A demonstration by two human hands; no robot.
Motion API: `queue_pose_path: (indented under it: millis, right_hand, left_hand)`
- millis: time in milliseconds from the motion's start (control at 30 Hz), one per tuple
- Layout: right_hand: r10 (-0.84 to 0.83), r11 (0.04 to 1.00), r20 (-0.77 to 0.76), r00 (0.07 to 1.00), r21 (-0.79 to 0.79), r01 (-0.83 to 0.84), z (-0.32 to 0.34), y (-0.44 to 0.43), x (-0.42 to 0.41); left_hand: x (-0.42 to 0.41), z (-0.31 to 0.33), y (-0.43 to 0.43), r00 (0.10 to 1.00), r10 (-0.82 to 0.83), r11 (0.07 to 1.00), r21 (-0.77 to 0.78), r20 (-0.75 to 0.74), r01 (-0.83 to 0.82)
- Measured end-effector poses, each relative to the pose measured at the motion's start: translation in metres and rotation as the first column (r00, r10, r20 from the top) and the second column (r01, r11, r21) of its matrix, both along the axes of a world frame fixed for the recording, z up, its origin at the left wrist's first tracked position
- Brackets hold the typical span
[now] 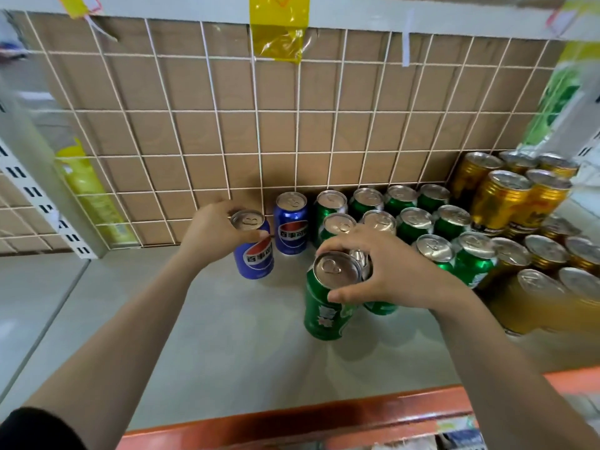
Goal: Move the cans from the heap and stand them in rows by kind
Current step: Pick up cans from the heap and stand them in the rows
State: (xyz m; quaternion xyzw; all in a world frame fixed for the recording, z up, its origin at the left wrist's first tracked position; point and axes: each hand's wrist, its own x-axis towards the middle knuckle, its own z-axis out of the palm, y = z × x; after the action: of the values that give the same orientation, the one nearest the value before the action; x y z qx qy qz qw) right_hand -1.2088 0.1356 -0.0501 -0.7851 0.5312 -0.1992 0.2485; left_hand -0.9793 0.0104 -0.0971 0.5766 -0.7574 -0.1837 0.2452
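Note:
My left hand (216, 233) grips a blue cola can (256, 254) by its top; the can stands on the grey shelf (207, 336), just in front of a second blue can (291, 227) by the back wall. My right hand (386, 272) holds a green can (326, 300) at its rim, thumb in front and fingers behind, with another green can (380, 306) mostly hidden under the palm. To the right, several green cans (418, 222) stand in rows. Gold cans (501, 199) stand further right, some stacked.
A white wire grid over cardboard (259, 125) closes the back of the shelf. A white slotted upright (48, 209) bounds the left side. An orange shelf lip (324, 417) runs along the front. Yellow tape (279, 27) hangs from above.

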Motion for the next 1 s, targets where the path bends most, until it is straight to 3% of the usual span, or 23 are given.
queue_pose_path:
  millis: [167, 533, 700, 1000]
  right_hand:
    - [0.012, 0.999, -0.015, 1.000, -0.037, -0.013, 0.008, 0.002, -0.007]
    - [0.100, 0.994, -0.273, 0.957, -0.014, -0.108, -0.001, 0.015, -0.015]
    - [0.089, 0.996, -0.280, 0.956, 0.038, -0.081, -0.003, 0.020, -0.020]
    - [0.085, 0.996, -0.246, 0.965, -0.018, -0.092, -0.005, 0.027, -0.024]
  left_hand:
    - [-0.004, -0.001, -0.015, 1.000, -0.010, 1.000, 0.015, 0.012, 0.009]
    - [-0.015, -0.012, -0.054, 0.997, -0.043, 0.998, 0.047, 0.062, 0.041]
    - [-0.015, -0.012, -0.056, 0.990, 0.086, 0.988, 0.119, 0.112, -0.100]
    - [-0.018, -0.018, -0.043, 0.992, 0.127, 0.989, 0.081, 0.001, -0.126]
